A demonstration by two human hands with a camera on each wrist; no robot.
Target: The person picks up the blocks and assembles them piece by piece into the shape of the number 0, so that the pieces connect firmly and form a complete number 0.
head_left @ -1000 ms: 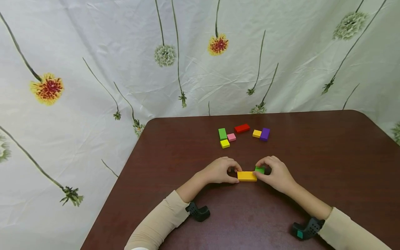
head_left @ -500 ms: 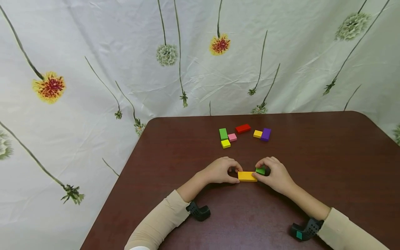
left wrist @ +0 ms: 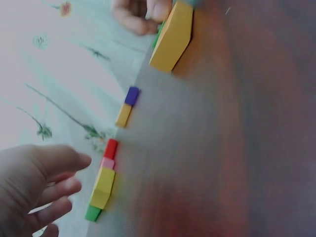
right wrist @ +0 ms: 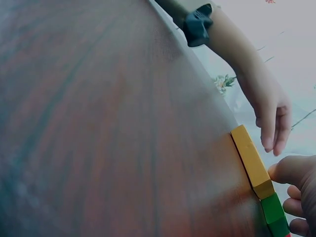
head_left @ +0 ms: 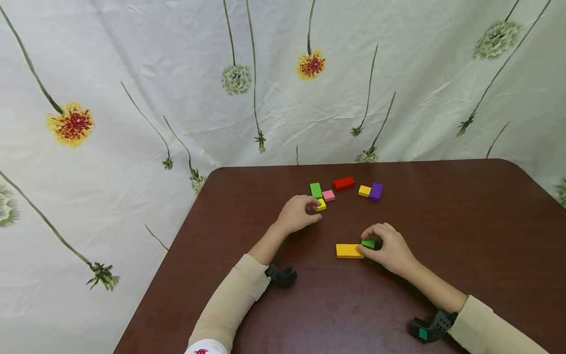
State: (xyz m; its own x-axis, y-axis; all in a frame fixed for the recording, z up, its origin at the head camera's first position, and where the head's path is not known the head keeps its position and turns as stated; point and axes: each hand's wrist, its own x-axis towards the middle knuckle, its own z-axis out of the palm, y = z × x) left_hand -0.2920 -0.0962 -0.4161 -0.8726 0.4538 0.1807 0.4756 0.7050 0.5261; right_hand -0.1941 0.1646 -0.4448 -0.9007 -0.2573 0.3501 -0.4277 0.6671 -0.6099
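Observation:
My left hand (head_left: 298, 215) is beside a small yellow block (head_left: 321, 205) in the head view, its thumb and fingers apart. In the left wrist view a gap shows between the left fingers (left wrist: 66, 185) and that yellow block (left wrist: 102, 187). Nearer on the table lies a long orange-yellow block (head_left: 348, 251), with a green block (head_left: 368, 243) at its right rear end. My right hand (head_left: 391, 248) holds the green block, index finger behind it and thumb at the end of the orange-yellow block. That hand hides part of both blocks.
Behind the left hand lie a green block (head_left: 316, 190), a pink block (head_left: 328, 195) and a red block (head_left: 343, 183). Farther right, a small orange-yellow block (head_left: 364, 191) touches a purple block (head_left: 375, 191). A flowered cloth (head_left: 177, 73) hangs behind the brown table (head_left: 464, 221).
My left hand has let go of the left end of the long orange-yellow block and moved forward and left to the small yellow block. The right hand has stayed in place.

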